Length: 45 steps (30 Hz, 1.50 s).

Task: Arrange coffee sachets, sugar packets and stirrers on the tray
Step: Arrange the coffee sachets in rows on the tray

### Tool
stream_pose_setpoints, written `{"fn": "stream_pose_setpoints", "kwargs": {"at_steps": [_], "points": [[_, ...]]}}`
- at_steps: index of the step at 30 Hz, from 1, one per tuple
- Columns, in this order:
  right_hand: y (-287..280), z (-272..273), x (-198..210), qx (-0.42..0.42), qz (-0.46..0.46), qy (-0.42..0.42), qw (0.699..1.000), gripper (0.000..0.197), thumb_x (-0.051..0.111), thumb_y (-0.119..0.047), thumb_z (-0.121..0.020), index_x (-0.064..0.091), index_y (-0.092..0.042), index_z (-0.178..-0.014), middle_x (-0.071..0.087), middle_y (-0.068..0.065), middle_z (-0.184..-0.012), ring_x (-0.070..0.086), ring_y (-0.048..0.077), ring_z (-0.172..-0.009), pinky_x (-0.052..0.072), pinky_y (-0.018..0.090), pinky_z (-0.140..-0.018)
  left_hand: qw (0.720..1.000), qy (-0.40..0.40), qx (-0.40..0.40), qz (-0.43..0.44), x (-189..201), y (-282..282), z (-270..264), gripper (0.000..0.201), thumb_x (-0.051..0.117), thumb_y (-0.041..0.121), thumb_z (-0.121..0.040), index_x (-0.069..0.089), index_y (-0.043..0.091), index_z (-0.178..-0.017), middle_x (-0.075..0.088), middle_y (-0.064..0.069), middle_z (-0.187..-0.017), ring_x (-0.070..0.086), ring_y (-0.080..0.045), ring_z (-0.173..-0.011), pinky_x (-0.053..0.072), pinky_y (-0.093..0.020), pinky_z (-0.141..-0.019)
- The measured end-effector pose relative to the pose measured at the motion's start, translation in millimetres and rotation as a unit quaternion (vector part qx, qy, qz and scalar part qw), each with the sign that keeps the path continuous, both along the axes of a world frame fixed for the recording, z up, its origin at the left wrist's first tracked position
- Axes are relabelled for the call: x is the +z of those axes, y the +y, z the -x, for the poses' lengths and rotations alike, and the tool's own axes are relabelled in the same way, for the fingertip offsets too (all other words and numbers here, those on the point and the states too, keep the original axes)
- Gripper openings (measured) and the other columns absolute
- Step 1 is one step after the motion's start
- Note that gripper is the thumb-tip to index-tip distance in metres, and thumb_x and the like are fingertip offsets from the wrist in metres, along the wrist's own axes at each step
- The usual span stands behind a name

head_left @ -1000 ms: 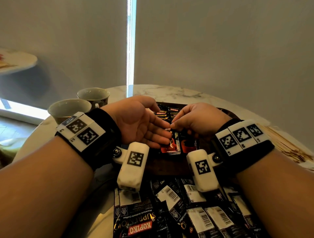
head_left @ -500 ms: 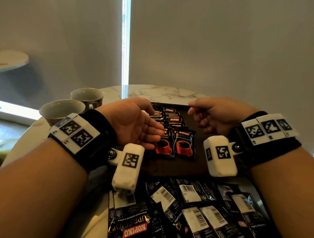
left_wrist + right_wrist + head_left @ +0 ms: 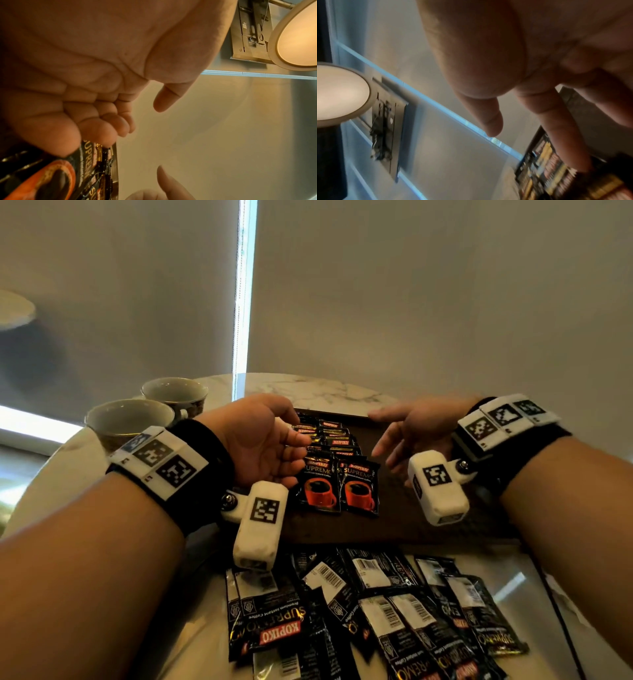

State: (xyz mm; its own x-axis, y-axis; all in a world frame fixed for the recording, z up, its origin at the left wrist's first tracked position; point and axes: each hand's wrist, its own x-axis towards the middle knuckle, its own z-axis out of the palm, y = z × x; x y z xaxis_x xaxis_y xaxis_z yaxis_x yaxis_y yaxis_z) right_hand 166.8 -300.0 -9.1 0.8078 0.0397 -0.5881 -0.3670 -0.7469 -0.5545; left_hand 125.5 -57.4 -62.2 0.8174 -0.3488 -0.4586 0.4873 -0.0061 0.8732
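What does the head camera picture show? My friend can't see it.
Two empty hands, left hand and right hand, hover open over a dark tray holding two neat rows of coffee sachets. More sachets lie scattered nearer on the marble table, with two cups at left.

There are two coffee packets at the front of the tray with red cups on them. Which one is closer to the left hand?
The left-side packet. It lies right beside the left hand, whose fingertips reach over its top edge; its twin lies further right on the tray.
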Motion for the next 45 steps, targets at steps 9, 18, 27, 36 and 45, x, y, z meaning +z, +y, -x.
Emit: {"fn": "stream_pose_setpoints", "kwargs": {"at_steps": [9, 18, 27, 36, 45], "points": [[15, 22, -9, 0.055, 0.028, 0.019, 0.998, 0.062, 0.061, -0.064, -0.083, 0.074, -0.008, -0.105, 0.059, 0.020, -0.127, 0.061, 0.031, -0.109, 0.053, 0.045, -0.091, 1.000, -0.006, -0.011, -0.007, -4, -2, -3, 0.040, 0.050, 0.032, -0.074, 0.065, 0.005, -0.098, 0.064, -0.010, -0.081, 0.065, -0.027, -0.077, 0.051, -0.049, -0.083], [21, 23, -12, 0.017, -0.009, -0.006, 1.000, 0.059, 0.059, -0.058, -0.091, 0.067, -0.003, -0.111, 0.058, 0.020, -0.124, 0.060, 0.031, -0.100, 0.053, 0.038, -0.072, 1.000, 0.008, -0.018, 0.003, -7, -4, -5, 0.040, 0.051, 0.033, -0.072, 0.066, 0.004, -0.096, 0.064, -0.012, -0.083, 0.066, -0.028, -0.079, 0.052, -0.049, -0.082], [13, 21, -16, -0.012, -0.020, -0.037, 0.999, 0.055, 0.060, -0.067, -0.085, 0.062, -0.012, -0.092, 0.055, 0.009, -0.099, 0.052, 0.020, -0.084, 0.049, 0.035, -0.071, 0.999, 0.004, 0.043, -0.007, -7, -1, -8, 0.028, 0.057, 0.031, -0.065, 0.056, 0.012, -0.085, 0.049, -0.005, -0.068, 0.049, -0.019, -0.065, 0.049, -0.042, -0.071], [34, 35, -18, 0.092, -0.023, 0.047, 0.994, 0.069, 0.051, -0.070, -0.087, 0.063, -0.006, -0.108, 0.064, 0.013, -0.088, 0.063, 0.023, -0.072, 0.051, 0.034, -0.064, 1.000, 0.014, 0.010, -0.022, -9, -3, -7, 0.039, 0.057, 0.034, -0.066, 0.053, 0.011, -0.097, 0.055, -0.008, -0.077, 0.056, -0.023, -0.074, 0.050, -0.044, -0.078], [53, 38, -18, 0.111, 0.011, 0.032, 0.993, 0.070, 0.048, -0.068, -0.091, 0.064, -0.004, -0.112, 0.065, 0.014, -0.090, 0.063, 0.023, -0.073, 0.051, 0.035, -0.064, 0.999, 0.026, 0.008, -0.016, -10, -6, -8, 0.044, 0.059, 0.032, -0.064, 0.055, 0.004, -0.097, 0.056, -0.017, -0.093, 0.059, -0.030, -0.089, 0.051, -0.045, -0.079]]}}
